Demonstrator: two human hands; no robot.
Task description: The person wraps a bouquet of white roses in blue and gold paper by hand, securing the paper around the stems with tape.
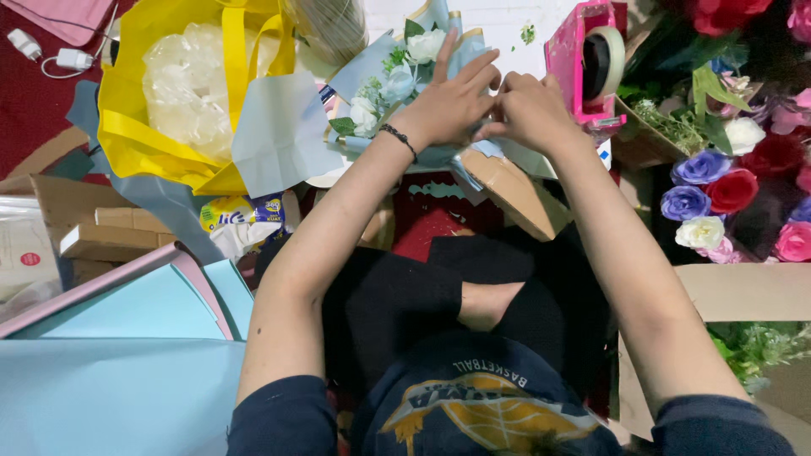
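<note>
The left hand is lying over the bouquet, fingers spread and half curled, pressing the pale blue wrap down. The right hand is meeting it knuckle to knuckle, fingertips pinched tight together on something small at the wrap's edge; what it is pinching is hidden, perhaps a bit of tape or a paper fold. A dark bracelet is circling the left wrist.

The bouquet is lying directly under and just beyond both hands, its white and pale blue blooms pointing away from the person. It is looking light and soft: thin matte paper that creases easily, petals that crush. Judging by that, the safest hold is around the gathered stem end under the palms, not the flower heads or the loose paper edges.

Just beyond the right hand, a pink tape dispenser is standing, hard plastic with a pale roll in it. Further right, red, blue, white and pink roses are crowding together. Left of the left hand, a glossy yellow bag is holding crumpled clear film, with a loose blue sheet drooping over it. Nearer the person on the left, stiff blue and pink sheets are stacking flat, beside cardboard boxes.
</note>
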